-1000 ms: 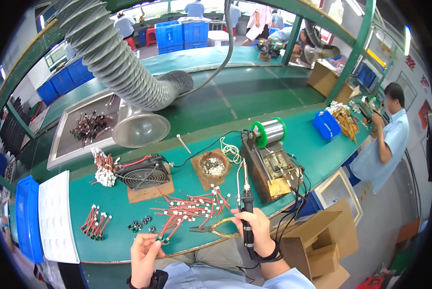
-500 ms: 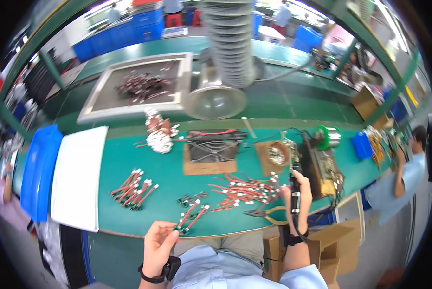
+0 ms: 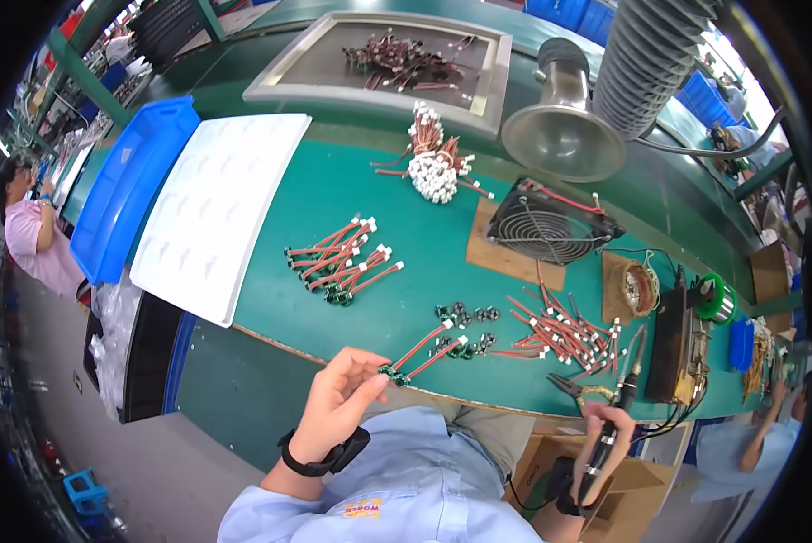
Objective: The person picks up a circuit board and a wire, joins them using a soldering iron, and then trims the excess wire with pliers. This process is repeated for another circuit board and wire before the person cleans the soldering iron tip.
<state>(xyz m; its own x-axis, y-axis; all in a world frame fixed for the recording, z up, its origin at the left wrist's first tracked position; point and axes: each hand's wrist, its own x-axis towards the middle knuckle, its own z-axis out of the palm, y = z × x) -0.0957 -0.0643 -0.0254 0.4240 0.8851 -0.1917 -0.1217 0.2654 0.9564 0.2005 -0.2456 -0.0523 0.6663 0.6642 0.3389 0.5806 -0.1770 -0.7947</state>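
Observation:
My left hand (image 3: 341, 405) pinches small green circuit boards (image 3: 393, 374) at the table's front edge. Two red-and-dark wire leads with white connectors run from these boards toward the far right. In my right hand (image 3: 605, 442) is a soldering iron (image 3: 625, 391) with a black handle, its metal tip pointing up and away. Beside it lie pliers (image 3: 567, 386) with yellowish handles. Small round dark parts (image 3: 465, 314) sit just beyond the held boards. A pile of loose wire leads (image 3: 564, 337) spreads to their right, and several wired boards (image 3: 342, 262) lie to the left.
A fan (image 3: 550, 220) stands on a brown board, with a bundle of leads (image 3: 435, 172) to its left. Farther off are a fume hood (image 3: 564, 136) and framed tray (image 3: 279, 81). A solder spool (image 3: 715, 299) stands right; a white tray (image 3: 216, 217) and blue bin (image 3: 134, 190) left.
The view has swung left, so the bench appears shifted right and tilted. My right hand has drawn the soldering iron back toward me, beside the pliers. My left hand still holds the boards.

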